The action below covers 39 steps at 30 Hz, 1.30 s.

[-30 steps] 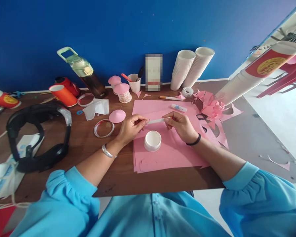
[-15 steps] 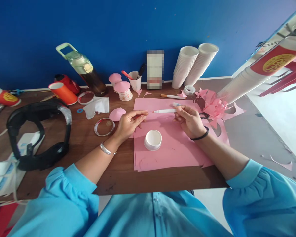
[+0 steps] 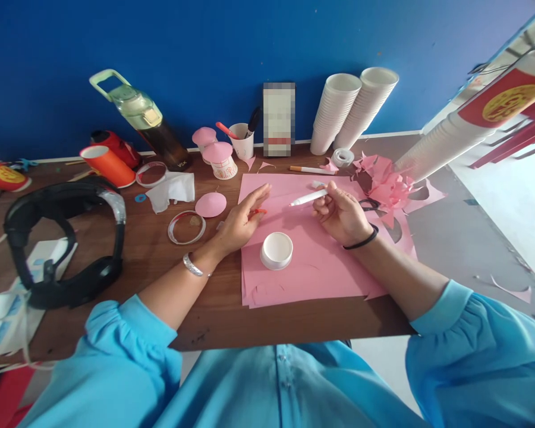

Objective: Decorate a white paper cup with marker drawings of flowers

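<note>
My right hand (image 3: 343, 214) is closed on a white marker (image 3: 310, 197), its reddish tip pointing left over the pink paper sheets (image 3: 312, 279). My left hand (image 3: 245, 221) is closed round a small red-orange thing, probably the marker's cap (image 3: 260, 211), which shows between thumb and fingers. Just below and between the hands, an upturned white paper cup (image 3: 277, 250) sits on the pink sheets. To the left of my left hand lies a pink paper cone (image 3: 211, 204). Two small cups with pink cone tops (image 3: 218, 156) stand farther back.
Behind the sheets are a pen cup (image 3: 242, 142), a phone (image 3: 279, 119) and tall cup stacks (image 3: 336, 113). Scissors (image 3: 368, 205) and crumpled pink paper (image 3: 386, 181) lie right. A bottle (image 3: 149, 122), tape rings (image 3: 186, 227) and black headgear (image 3: 65, 238) are at left.
The marker has moved away from my left hand and now tilts down to the left. My left hand's fingers have turned upward, and the red-orange piece shows more. The view has shifted slightly.
</note>
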Available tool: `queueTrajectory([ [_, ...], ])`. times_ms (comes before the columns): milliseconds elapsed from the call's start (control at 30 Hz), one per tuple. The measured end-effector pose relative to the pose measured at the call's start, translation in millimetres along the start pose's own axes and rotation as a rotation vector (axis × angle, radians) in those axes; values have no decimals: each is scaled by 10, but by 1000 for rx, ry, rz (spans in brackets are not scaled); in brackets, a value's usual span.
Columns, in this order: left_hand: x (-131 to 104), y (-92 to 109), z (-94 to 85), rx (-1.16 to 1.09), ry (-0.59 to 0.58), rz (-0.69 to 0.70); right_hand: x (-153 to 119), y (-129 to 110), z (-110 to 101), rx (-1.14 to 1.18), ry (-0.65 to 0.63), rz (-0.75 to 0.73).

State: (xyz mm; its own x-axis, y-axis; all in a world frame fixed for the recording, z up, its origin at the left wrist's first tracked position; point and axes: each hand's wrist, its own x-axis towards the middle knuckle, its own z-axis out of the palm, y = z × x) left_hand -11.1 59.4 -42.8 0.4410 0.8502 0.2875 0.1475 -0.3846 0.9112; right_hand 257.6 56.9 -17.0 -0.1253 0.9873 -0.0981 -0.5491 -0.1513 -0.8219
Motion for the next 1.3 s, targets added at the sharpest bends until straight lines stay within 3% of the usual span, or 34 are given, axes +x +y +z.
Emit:
queueTrajectory([
  [167,-10,-37,-6,105,29,11,13,23,-14,28,21,-35],
  [400,-73,179,-16,784,139,97,-5,-9,-9,34,-5,-34],
  [533,-87,259,6,920,84,41,11,-2,2,39,2,-20],
  [633,-90,342,-19,759,87,71,20,5,13,61,-2,-31],
  [733,-97,485,-131,356,28,35,20,0,21,67,-20,-24],
  [833,-109,628,-281,-77,-245,-21,15,-12,23,36,-25,-8],
  [900,-120,683,-333,-91,-473,-50,10,-17,21,12,-26,-26],
  [967,-130,700,-316,8,-536,-68,5,-19,19,-4,-35,-55],
  [1100,-127,684,-147,129,-543,-108,-3,-19,20,-9,-61,-72],
  [1167,-109,679,-56,89,-469,-148,-6,-17,22,-6,-70,-66],
  [1300,-54,693,114,-343,-191,-333,-6,-18,20,-7,-77,-81],
])
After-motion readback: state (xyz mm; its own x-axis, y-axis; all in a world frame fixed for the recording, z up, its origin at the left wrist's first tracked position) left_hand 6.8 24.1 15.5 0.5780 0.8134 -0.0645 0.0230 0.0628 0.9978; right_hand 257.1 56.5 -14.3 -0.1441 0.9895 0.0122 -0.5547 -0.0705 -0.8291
